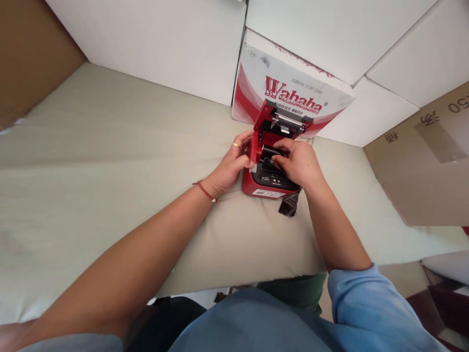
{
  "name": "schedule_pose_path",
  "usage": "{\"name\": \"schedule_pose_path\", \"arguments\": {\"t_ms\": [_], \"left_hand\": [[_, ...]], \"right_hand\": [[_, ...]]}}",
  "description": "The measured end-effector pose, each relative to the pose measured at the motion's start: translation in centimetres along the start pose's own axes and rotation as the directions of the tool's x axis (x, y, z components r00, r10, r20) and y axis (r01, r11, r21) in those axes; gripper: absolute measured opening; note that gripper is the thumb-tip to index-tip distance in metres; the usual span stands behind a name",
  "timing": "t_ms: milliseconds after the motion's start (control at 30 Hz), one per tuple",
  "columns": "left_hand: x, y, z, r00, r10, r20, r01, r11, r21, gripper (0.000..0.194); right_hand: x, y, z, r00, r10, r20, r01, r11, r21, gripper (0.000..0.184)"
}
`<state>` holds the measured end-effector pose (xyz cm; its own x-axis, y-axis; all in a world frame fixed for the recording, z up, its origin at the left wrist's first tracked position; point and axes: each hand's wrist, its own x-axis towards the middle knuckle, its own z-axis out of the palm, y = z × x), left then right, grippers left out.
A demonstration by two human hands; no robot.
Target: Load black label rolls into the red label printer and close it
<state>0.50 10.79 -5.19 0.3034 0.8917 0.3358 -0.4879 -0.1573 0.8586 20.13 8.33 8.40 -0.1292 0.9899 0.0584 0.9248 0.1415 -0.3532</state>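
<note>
A small red and black label printer (pixel 266 186) stands on the cloth-covered surface with its hinged lid (pixel 284 120) raised. My left hand (pixel 236 159) grips the printer's left side, thumb at the front corner and fingers along the lid's edge. My right hand (pixel 298 159) reaches inside from the right, its thumb and fingers closed on a shiny dark roll (pixel 267 152) in the open bay. That hand partly covers the roll. A crumpled dark strip (pixel 289 204) lies at the printer's front right corner.
A Wahaha water carton (pixel 293 93) stands directly behind the printer, with white boxes (pixel 157 44) around it. Brown cardboard boxes flank the surface at the left (pixel 32 58) and right (pixel 428 161). The surface's front edge lies close to my body.
</note>
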Motion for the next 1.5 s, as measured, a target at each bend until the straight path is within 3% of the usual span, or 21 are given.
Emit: {"name": "schedule_pose_path", "arguments": {"t_ms": [233,367,500,633,733,800,867,967,1067,1200,1300,1400,1500], "left_hand": [[-0.1,0.2,0.0,1.0,0.003,0.012,-0.003,1.0,0.017,0.085],[-0.1,0.4,0.0,1.0,-0.013,0.0,0.013,1.0,0.014,0.086],[-0.1,0.3,0.1,1.0,0.002,-0.014,-0.001,1.0,0.014,0.084],[0.0,0.0,0.0,1.0,-0.011,0.007,0.011,1.0,-0.011,0.086],[0.1,0.0,0.1,1.0,-0.028,-0.015,0.028,1.0,0.001,0.089],[0.1,0.2,0.2,0.999,-0.032,-0.028,0.032,0.999,0.02,0.089],[0.1,0.3,0.3,0.999,-0.036,-0.028,0.036,0.999,0.02,0.09],[0.1,0.4,0.3,0.999,-0.04,-0.031,0.04,0.999,-0.006,0.089],[0.1,0.3,0.2,0.999,-0.033,-0.032,0.033,0.999,-0.012,0.087],[0.0,0.3,0.1,0.999,-0.038,-0.028,0.037,0.999,-0.016,0.086],[0.0,0.6,0.3,0.998,-0.046,-0.037,0.045,0.999,-0.02,0.086],[0.0,0.8,0.5,0.998,-0.039,-0.048,0.038,0.999,-0.012,0.084],[0.1,0.7,0.5,0.998,-0.034,-0.049,0.033,0.999,-0.007,0.085]], "right_hand": [[0.3,1.2,0.7,0.998,-0.019,-0.055,0.03,0.978,0.209,0.033],[-1.0,0.7,0.0,0.999,-0.019,-0.041,0.035,0.891,0.452,0.033],[-4.5,1.3,-3.3,0.999,0.037,0.024,-0.044,0.781,0.623,0.046],[-8.6,6.5,-7.7,0.975,0.209,0.081,-0.207,0.703,0.68,0.058],[-10.5,11.1,-9.4,0.92,0.306,0.244,-0.391,0.723,0.57,0.058],[-10.9,13.1,-9.1,0.878,0.355,0.322,-0.471,0.764,0.44,0.061],[-10.8,13.9,-8.1,0.865,0.383,0.323,-0.481,0.815,0.323,0.061],[-9.9,13.4,-5.9,0.915,0.372,0.154,-0.397,0.898,0.189,0.056],[-8.4,12.1,-3.9,0.96,0.281,0.012,-0.279,0.948,0.152,0.054],[-6.2,10.4,-1.2,0.985,0.147,0.091,-0.147,0.989,-0.005,0.043],[-5.6,9.5,-0.2,0.987,0.116,0.112,-0.102,0.988,-0.119,0.039],[-7.0,9.3,-2.3,0.975,0.126,0.183,-0.12,0.992,-0.042,0.035],[-9.4,9.4,-7.4,0.947,0.061,0.315,-0.13,0.97,0.204,0.043]]}}
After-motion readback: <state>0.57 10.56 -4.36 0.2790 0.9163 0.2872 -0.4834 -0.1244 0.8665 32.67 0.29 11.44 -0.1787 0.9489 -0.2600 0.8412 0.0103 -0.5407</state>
